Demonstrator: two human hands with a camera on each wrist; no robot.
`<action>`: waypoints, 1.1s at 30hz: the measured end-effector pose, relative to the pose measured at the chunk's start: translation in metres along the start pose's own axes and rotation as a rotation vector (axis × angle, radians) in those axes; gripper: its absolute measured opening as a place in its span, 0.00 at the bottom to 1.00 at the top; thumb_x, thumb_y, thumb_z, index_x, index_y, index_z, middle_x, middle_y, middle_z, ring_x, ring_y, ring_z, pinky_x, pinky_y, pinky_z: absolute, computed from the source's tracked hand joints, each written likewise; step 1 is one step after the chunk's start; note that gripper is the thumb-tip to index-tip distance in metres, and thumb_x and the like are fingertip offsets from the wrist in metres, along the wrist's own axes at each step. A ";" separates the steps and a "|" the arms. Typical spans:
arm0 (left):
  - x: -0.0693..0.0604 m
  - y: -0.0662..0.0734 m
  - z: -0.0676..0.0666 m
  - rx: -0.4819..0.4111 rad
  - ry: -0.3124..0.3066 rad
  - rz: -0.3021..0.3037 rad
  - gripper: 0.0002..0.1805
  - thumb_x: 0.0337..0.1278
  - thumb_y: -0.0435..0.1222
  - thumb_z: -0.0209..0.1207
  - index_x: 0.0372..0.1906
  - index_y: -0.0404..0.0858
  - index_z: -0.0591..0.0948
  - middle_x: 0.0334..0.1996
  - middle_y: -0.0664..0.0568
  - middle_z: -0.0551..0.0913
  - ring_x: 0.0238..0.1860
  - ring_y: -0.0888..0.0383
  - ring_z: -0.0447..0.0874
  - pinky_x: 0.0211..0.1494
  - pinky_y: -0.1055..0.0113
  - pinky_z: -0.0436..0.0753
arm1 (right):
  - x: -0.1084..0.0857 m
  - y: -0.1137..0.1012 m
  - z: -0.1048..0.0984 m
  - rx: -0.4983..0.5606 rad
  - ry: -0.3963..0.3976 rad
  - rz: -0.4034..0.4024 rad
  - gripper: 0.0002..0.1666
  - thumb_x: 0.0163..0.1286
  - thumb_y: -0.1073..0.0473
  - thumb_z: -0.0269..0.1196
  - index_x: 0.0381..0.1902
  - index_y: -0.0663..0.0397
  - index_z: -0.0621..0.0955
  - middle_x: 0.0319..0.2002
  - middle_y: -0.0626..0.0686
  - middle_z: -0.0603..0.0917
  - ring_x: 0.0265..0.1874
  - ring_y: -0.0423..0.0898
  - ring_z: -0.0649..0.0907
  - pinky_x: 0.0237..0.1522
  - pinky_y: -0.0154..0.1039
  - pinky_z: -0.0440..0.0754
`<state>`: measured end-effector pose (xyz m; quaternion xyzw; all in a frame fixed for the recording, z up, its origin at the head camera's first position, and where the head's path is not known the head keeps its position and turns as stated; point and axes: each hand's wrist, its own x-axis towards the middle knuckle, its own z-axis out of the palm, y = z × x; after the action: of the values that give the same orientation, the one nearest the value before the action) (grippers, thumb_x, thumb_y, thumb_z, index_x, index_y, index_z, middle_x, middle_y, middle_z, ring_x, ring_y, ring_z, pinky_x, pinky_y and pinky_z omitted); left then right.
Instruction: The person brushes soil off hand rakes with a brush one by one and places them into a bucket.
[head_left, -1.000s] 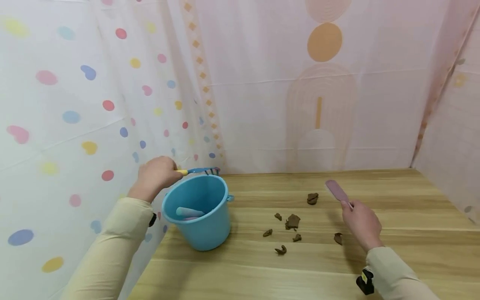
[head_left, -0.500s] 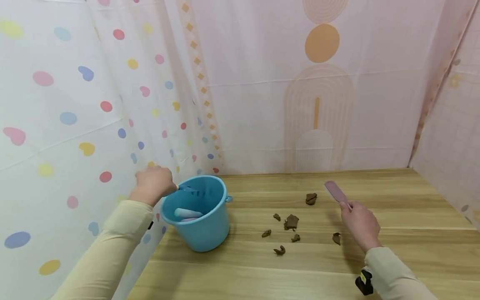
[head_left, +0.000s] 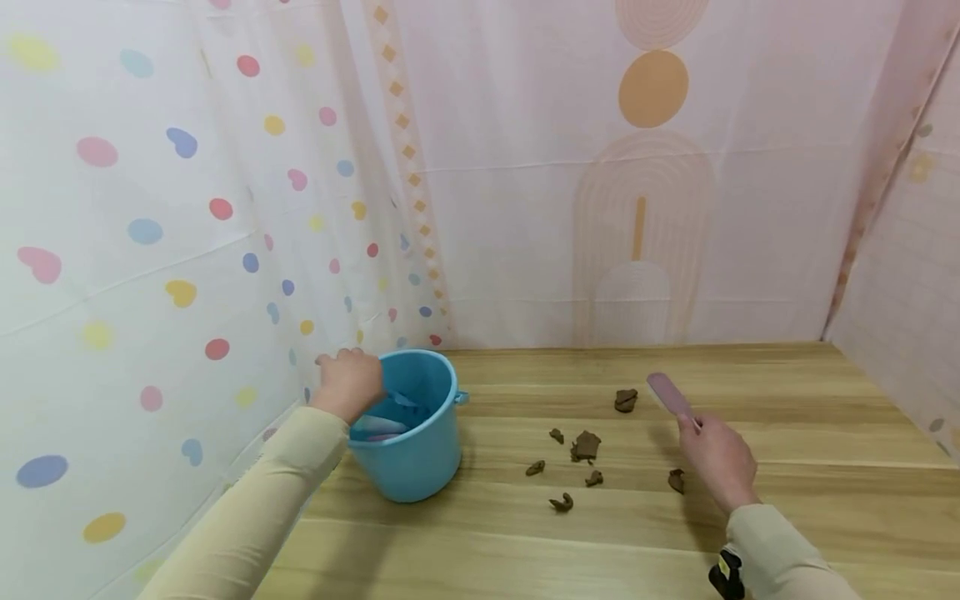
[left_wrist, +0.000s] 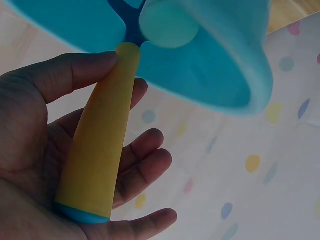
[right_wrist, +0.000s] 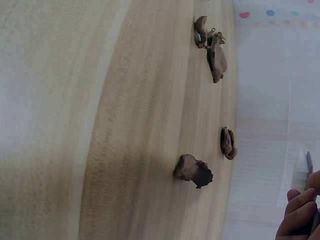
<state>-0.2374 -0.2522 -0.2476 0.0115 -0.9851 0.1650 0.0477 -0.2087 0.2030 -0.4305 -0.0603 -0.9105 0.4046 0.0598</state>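
My left hand (head_left: 348, 385) is over the near-left rim of a light blue bucket (head_left: 408, 467). It holds a toy rake by its yellow handle (left_wrist: 100, 140), thumb on one side and fingers behind; the other fingers are loosely bent. The rake's blue head (head_left: 403, 402) is inside the bucket, close to a pale green rounded piece (left_wrist: 170, 24) and a pink one (head_left: 384, 437). Over the table's right side, my right hand (head_left: 722, 460) grips a mauve flat-bladed spatula (head_left: 669, 393), its blade pointing away. Only some fingers (right_wrist: 297, 215) show in the right wrist view.
Several brown clay-like scraps lie on the wooden table (head_left: 487, 542), among them a larger lump (head_left: 587, 446), one farther back (head_left: 626, 401) and one by my right hand (head_left: 677, 480). Patterned curtains (head_left: 510, 233) hang behind and at both sides.
My left hand has come down and to the right, lowering the rake from above the far rim into the bucket. The right hand and spatula have hardly moved.
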 end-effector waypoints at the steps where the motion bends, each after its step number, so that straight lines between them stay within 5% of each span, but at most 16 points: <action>1: 0.001 0.001 0.003 0.002 0.001 0.001 0.15 0.60 0.36 0.56 0.37 0.24 0.81 0.33 0.33 0.78 0.43 0.34 0.77 0.54 0.26 0.67 | 0.000 0.000 0.001 -0.001 0.001 0.003 0.31 0.79 0.42 0.44 0.44 0.66 0.77 0.22 0.54 0.74 0.20 0.49 0.72 0.20 0.41 0.67; 10: 0.009 0.002 0.034 -0.015 -0.042 0.003 0.14 0.60 0.33 0.55 0.41 0.25 0.82 0.37 0.31 0.79 0.46 0.32 0.76 0.54 0.26 0.66 | -0.001 0.000 0.004 -0.021 -0.009 0.008 0.30 0.79 0.43 0.44 0.44 0.66 0.78 0.26 0.57 0.78 0.26 0.52 0.75 0.22 0.43 0.68; 19: 0.015 0.002 0.049 -0.040 -0.078 0.046 0.15 0.60 0.39 0.63 0.42 0.29 0.84 0.40 0.35 0.82 0.46 0.35 0.77 0.54 0.25 0.65 | 0.001 -0.003 0.007 -0.039 -0.002 0.013 0.32 0.79 0.44 0.45 0.53 0.71 0.77 0.39 0.67 0.82 0.29 0.55 0.78 0.24 0.45 0.71; 29: 0.018 0.004 0.042 -0.082 -0.040 0.053 0.11 0.59 0.35 0.60 0.39 0.29 0.83 0.37 0.35 0.80 0.44 0.36 0.76 0.54 0.27 0.66 | 0.000 -0.006 0.010 -0.022 0.012 0.008 0.22 0.75 0.50 0.41 0.28 0.57 0.73 0.22 0.55 0.74 0.20 0.49 0.72 0.19 0.42 0.65; 33: 0.017 0.009 0.034 -0.090 -0.042 0.075 0.12 0.62 0.38 0.62 0.39 0.30 0.83 0.36 0.37 0.80 0.42 0.38 0.76 0.52 0.30 0.69 | 0.000 -0.009 0.011 -0.027 0.022 0.017 0.20 0.72 0.52 0.42 0.28 0.57 0.74 0.22 0.54 0.74 0.21 0.50 0.72 0.20 0.43 0.66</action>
<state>-0.2576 -0.2546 -0.2814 -0.0242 -0.9920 0.1221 0.0212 -0.2112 0.1891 -0.4317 -0.0732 -0.9146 0.3922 0.0655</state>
